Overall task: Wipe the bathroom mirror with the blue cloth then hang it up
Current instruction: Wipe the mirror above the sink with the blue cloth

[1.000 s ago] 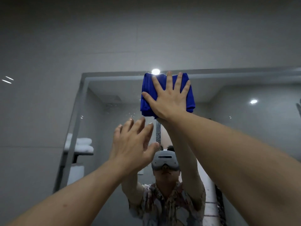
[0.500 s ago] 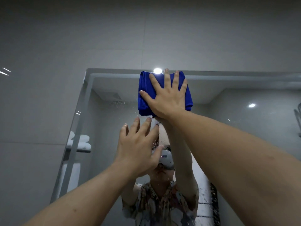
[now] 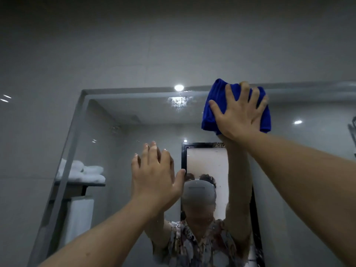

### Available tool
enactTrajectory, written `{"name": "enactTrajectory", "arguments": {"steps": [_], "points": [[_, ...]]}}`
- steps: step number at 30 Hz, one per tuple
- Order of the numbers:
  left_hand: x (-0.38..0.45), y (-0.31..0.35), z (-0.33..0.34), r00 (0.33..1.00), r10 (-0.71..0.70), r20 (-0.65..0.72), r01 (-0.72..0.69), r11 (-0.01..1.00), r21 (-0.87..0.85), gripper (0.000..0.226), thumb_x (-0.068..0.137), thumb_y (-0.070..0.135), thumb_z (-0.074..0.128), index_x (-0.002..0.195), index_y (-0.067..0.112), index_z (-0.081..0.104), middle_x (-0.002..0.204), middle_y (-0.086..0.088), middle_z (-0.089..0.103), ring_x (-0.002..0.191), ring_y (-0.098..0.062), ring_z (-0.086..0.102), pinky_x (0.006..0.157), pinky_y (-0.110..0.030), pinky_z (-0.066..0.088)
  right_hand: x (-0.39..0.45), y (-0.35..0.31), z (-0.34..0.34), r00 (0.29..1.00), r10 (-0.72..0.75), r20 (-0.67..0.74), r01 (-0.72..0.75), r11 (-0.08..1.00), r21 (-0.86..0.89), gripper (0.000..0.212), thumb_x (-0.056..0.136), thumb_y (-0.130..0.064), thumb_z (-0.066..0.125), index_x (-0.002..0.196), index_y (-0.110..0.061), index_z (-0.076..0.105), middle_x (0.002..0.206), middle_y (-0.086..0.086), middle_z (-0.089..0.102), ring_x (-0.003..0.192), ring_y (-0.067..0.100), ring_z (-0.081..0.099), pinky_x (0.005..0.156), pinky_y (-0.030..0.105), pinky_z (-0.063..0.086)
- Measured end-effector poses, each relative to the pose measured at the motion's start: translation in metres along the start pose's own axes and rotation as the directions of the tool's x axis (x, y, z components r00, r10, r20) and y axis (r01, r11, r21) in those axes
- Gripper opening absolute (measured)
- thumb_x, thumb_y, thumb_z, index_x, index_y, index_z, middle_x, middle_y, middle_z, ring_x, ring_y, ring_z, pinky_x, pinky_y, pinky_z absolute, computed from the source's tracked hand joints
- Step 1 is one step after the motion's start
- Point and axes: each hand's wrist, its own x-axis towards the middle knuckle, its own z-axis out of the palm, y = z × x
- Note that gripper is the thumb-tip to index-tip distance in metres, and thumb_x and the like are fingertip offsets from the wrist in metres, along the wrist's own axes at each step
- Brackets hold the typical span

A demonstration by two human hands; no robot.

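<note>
1. Our right hand [image 3: 238,114], fingers spread flat, presses the folded blue microfibre cloth [image 3: 215,105] against the large frameless wall mirror [image 3: 123,132], at the mirror's top edge.
2. Our left hand [image 3: 154,178] is raised lower on the mirror, fingers straight and holding nothing; whether it touches the glass, we cannot tell.
3. Water droplets [image 3: 179,102] speckle the mirror's top edge, left of the cloth.
4. Stacked white towels [image 3: 84,172] show reflected at the mirror's left side.
</note>
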Motion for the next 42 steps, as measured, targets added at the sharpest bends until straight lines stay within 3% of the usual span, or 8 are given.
{"name": "enactTrajectory", "arguments": {"steps": [5,11,15,19,24,32,37,42], "points": [[0.002,-0.001,-0.004,1.0,0.008,0.01,-0.009,1.0,0.007,0.062,0.084,0.068,0.036,0.12,0.022,0.055,0.151,-0.018,0.043,0.145,-0.037,0.03,0.115,-0.059,0.028,-0.002,-0.004,-0.003,0.999,-0.02,0.036,0.021,1.0,-0.017,0.08,0.1,-0.073,0.018,0.162,-0.025,0.023,0.16,0.008,0.025,0.146,0.039,0.025,0.124,0.065,0.007],[0.0,-0.025,-0.008,0.991,0.127,0.035,-0.128,0.991,0.046,0.071,0.084,0.066,0.043,0.136,0.019,0.056,0.149,-0.02,0.048,0.141,-0.039,0.039,0.112,-0.059,0.035,-0.021,-0.041,-0.004,0.987,-0.117,0.115,0.119,0.993,-0.01,0.08,0.099,-0.075,0.012,0.166,-0.032,0.008,0.172,0.006,0.015,0.158,0.039,0.007,0.124,0.067,-0.001],[0.0,-0.047,-0.014,0.974,0.215,0.072,-0.216,0.976,-0.001,0.075,0.088,0.068,0.032,0.15,0.028,0.042,0.16,-0.012,0.035,0.149,-0.035,0.027,0.117,-0.058,0.026,-0.022,-0.076,0.0,0.978,-0.105,0.179,0.106,0.994,0.008,0.085,0.095,-0.081,0.006,0.166,-0.033,-0.005,0.175,0.003,-0.006,0.159,0.039,-0.009,0.122,0.069,-0.008],[-0.004,-0.08,-0.022,0.975,0.202,0.09,-0.202,0.979,-0.007,0.073,0.088,0.068,0.031,0.151,0.031,0.039,0.161,-0.008,0.035,0.149,-0.035,0.026,0.117,-0.057,0.025,-0.025,-0.111,0.001,0.97,-0.114,0.213,0.114,0.993,0.013,0.087,0.093,-0.084,0.006,0.165,-0.037,-0.009,0.174,0.005,-0.012,0.157,0.042,-0.014,0.121,0.07,-0.01],[-0.009,-0.141,-0.032,0.973,0.194,0.124,-0.197,0.98,0.016,0.073,0.088,0.068,0.031,0.15,0.031,0.04,0.161,-0.007,0.035,0.149,-0.034,0.026,0.117,-0.057,0.023,-0.03,-0.16,0.005,0.967,-0.124,0.222,0.12,0.992,0.03,0.086,0.091,-0.085,0.004,0.163,-0.041,-0.011,0.174,0.005,-0.015,0.157,0.043,-0.016,0.12,0.071,-0.01],[-0.021,-0.215,-0.033,0.965,0.206,0.162,-0.201,0.979,-0.044,0.07,0.09,0.065,0.032,0.154,0.036,0.026,0.167,0.0,0.018,0.153,-0.026,0.011,0.123,-0.051,0.011,-0.04,-0.283,0.023,0.957,-0.213,0.196,0.207,0.977,0.051,0.087,0.09,-0.086,0.002,0.163,-0.041,-0.01,0.174,0.008,-0.011,0.157,0.046,-0.012,0.119,0.073,-0.011],[-0.027,-0.232,-0.028,0.937,0.31,0.159,-0.299,0.95,-0.088,0.076,0.093,0.06,0.034,0.158,0.039,0.001,0.169,0.005,-0.006,0.154,-0.021,-0.011,0.125,-0.049,0.0,-0.038,-0.349,0.035,0.954,-0.239,0.182,0.228,0.97,0.079,0.088,0.089,-0.087,-0.001,0.164,-0.042,-0.008,0.174,0.007,-0.013,0.156,0.046,-0.015,0.118,0.072,-0.015],[-0.026,-0.234,-0.022,0.935,0.332,0.123,-0.327,0.943,-0.063,0.072,0.095,0.06,0.033,0.158,0.04,0.003,0.169,0.004,-0.004,0.155,-0.026,-0.01,0.124,-0.052,0.003,-0.034,-0.391,0.041,0.953,-0.241,0.185,0.23,0.97,0.083,0.088,0.089,-0.087,0.0,0.164,-0.042,-0.005,0.174,0.007,-0.012,0.156,0.046,-0.018,0.115,0.073,-0.019]]}}
